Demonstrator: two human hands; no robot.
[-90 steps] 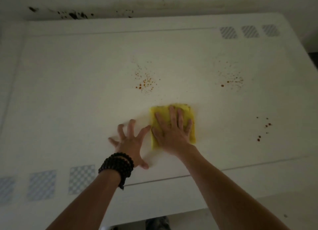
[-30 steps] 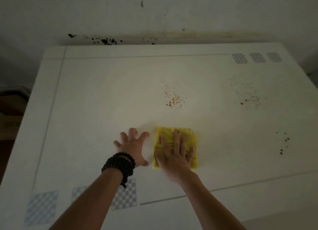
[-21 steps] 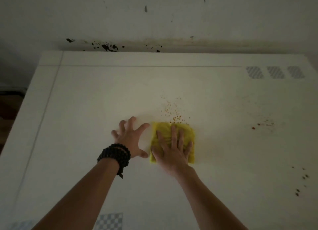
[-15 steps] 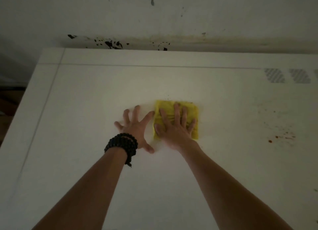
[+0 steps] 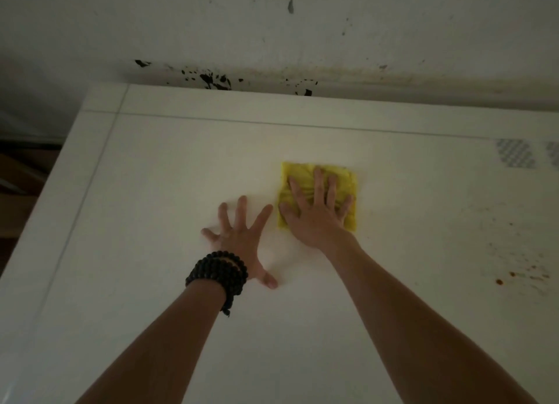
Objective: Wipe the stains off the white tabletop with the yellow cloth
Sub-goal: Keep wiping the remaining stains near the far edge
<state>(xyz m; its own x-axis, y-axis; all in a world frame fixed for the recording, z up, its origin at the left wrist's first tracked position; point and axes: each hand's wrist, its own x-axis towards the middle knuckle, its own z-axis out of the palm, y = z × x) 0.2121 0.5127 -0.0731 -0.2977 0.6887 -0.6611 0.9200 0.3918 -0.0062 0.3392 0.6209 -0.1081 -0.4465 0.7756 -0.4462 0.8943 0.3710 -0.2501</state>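
Wall [image 5: 302, 25]: marked and scuffed, with black blotches just above the far table edge. Outside the task.

Tabletop [image 5: 151, 191]: white and mostly bare. The patch under and around the cloth shows no spots. A cluster of reddish-brown stains [image 5: 520, 275] lies well apart to the right, with fainter specks above it.

Right hand [image 5: 317, 213]: flat, fingers spread, palm pressing on the cloth; nothing pinched or gripped.

Left hand [image 5: 239, 240]: flat on the bare surface just beside the cloth, fingers splayed, holding nothing; it appears to be bracing. Dark bead bracelet [image 5: 217, 272] on that wrist.

Cloth [image 5: 346, 176]: yellow, folded to a rough square, lying mid-table toward the far edge, creased under the fingers.

Risks, as judged: pressure alone holds the cloth, so a fast stroke could bunch it or let it slip free. A soiled underside could smear rather than lift. The right cluster sits at the view's edge and could be missed.
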